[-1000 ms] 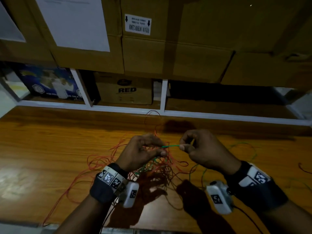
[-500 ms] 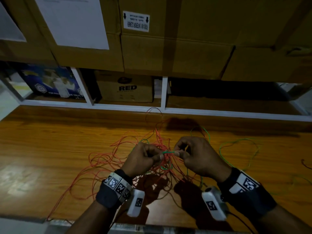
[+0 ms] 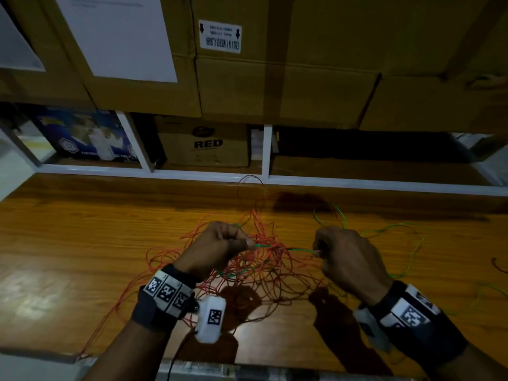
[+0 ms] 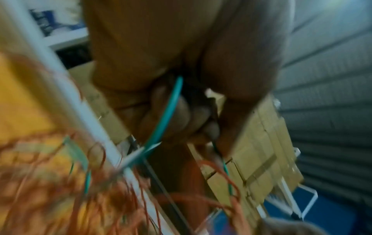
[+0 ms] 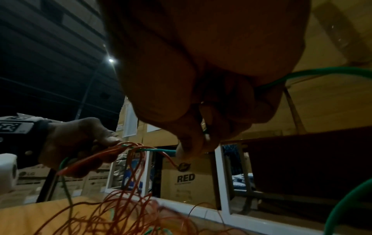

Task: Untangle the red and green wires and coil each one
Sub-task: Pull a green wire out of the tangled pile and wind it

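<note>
A tangle of red wire (image 3: 264, 273) lies on the wooden table (image 3: 68, 243), spreading left and toward the near edge. Green wire (image 3: 286, 248) runs taut between my two hands above the tangle; more green loops (image 3: 390, 232) trail off to the right. My left hand (image 3: 220, 246) pinches the green wire (image 4: 171, 108) together with some red strands. My right hand (image 3: 343, 257) pinches the same green wire (image 5: 161, 150) at thumb and forefinger, with the wire passing on through its fist (image 5: 302, 74).
A white-framed shelf (image 3: 266, 152) runs along the table's far edge, holding a cardboard box marked RED (image 3: 206, 144) and a blue box (image 3: 82, 138). Large cardboard boxes (image 3: 275, 78) are stacked above. A short red piece (image 3: 497, 265) lies at the far right.
My hands have moved apart, so a longer stretch of green wire shows between them. More green loops lie to the right than a second ago.
</note>
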